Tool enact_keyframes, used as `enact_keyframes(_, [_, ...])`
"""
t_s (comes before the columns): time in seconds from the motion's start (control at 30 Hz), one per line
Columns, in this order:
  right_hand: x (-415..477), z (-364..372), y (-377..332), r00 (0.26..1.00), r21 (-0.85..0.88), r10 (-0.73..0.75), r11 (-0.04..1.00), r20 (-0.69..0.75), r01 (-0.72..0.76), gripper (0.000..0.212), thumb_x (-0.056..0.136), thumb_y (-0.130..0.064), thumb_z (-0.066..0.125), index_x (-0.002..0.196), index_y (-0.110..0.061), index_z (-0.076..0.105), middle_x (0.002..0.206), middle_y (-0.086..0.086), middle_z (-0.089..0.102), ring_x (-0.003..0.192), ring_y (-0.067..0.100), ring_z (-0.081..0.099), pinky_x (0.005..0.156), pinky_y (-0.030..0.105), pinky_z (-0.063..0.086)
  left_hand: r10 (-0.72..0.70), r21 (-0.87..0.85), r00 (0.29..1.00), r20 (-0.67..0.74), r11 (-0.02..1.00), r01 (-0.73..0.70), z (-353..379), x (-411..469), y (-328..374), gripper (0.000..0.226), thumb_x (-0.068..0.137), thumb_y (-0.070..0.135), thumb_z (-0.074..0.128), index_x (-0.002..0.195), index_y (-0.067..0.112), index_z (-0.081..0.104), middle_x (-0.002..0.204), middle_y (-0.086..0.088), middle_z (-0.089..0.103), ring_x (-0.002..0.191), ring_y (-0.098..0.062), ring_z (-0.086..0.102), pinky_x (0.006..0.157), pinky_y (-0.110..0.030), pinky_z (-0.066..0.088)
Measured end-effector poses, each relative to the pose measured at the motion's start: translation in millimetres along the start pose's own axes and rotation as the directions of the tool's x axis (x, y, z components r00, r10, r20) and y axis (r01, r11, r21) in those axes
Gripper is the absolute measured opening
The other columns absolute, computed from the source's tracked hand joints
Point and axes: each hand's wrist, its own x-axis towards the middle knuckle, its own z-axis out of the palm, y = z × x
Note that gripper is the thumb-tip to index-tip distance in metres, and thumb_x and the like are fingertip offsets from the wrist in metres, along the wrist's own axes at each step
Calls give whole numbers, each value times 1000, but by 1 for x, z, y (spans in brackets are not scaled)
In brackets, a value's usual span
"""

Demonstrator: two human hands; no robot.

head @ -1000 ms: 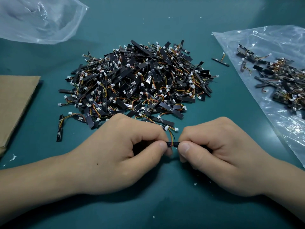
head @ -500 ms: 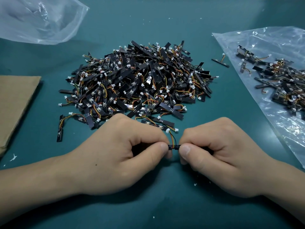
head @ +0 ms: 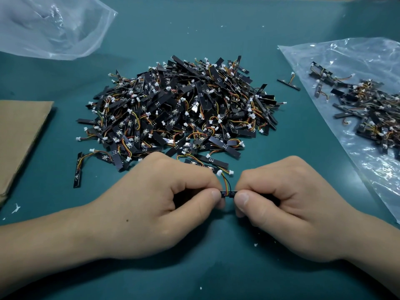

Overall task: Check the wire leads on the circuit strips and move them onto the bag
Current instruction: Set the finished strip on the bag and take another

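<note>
A black circuit strip [head: 228, 194] is pinched between my left hand [head: 164, 204] and my right hand [head: 287, 208], each gripping one end near the table's front. Its coloured wire leads [head: 226, 184] rise from the middle to a white connector [head: 219, 173]. Only the strip's short centre shows between my thumbs. Behind my hands lies a big pile of black strips with wires [head: 179, 111]. On the right, a clear plastic bag [head: 365, 61] lies flat with several strips [head: 372, 111] on it.
One strip [head: 289, 84] lies alone by the bag's left edge, another [head: 78, 172] left of the pile. A second clear bag [head: 49, 24] sits at the back left. Brown cardboard [head: 19, 135] lies at the left edge. The table is teal.
Both hands stay in place; the strip's wire leads have shifted slightly as my thumbs press the strip. Nothing else has moved.
</note>
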Motion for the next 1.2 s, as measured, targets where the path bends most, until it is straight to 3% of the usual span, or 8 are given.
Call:
enact_keyframes(0.23, [0,1,0,1000,28,8,1000,0,-8,32,98,-30,50,73,-17,64,55,-2,52,50,15,49,50,35,43,1,32,1000,7,999,-1,0,1,-2,25,85,27,59,76,10,75,69,16,56,69,2,47,68,1,35])
enact_keyframes(0.47, [0,0,2,1000,21,16,1000,-10,-16,33,99,-31,49,74,-16,65,56,-1,54,52,15,51,52,36,43,1,45,1000,-6,999,0,-1,1,-3,25,87,30,58,80,15,76,72,21,54,67,12,45,71,4,33])
enact_keyframes(0.6, [1,1,1,1000,1,9,1000,-16,-9,33,99,-30,49,75,-16,66,57,-2,55,52,14,51,52,36,44,5,86,1000,10,996,-6,-1,1,-4,26,85,31,59,81,13,77,73,19,56,73,4,47,72,3,34])
enact_keyframes(0.83, [2,0,0,1000,4,9,1000,-15,-9,31,100,-32,49,76,-21,66,58,-5,54,53,12,51,53,32,43,19,11,999,-40,1000,-18,0,1,-3,21,85,24,60,79,12,75,70,22,54,68,15,47,71,6,34])
enact_keyframes(0.97, [1,1,0,1000,1,6,1000,-17,-6,32,99,-30,49,75,-17,66,57,-2,55,52,14,52,53,33,44,37,8,999,-40,999,-37,0,1,-2,27,88,36,59,81,16,75,72,24,53,70,20,47,71,7,33])
enact_keyframes(1.07, [1,0,0,1000,13,4,1000,-11,-4,31,99,-30,50,75,-19,65,57,-2,55,52,17,52,52,36,44,36,41,999,-27,999,-35,0,0,-3,33,88,39,53,80,16,75,73,22,55,69,14,45,72,6,33])
enact_keyframes(1.2, [1,1,0,1000,-7,4,1000,-16,-4,32,100,-31,49,74,-19,65,57,-3,55,52,15,53,53,35,44,30,17,998,-53,999,-29,1,0,-2,22,87,27,61,80,12,75,71,22,54,70,15,48,72,7,33])
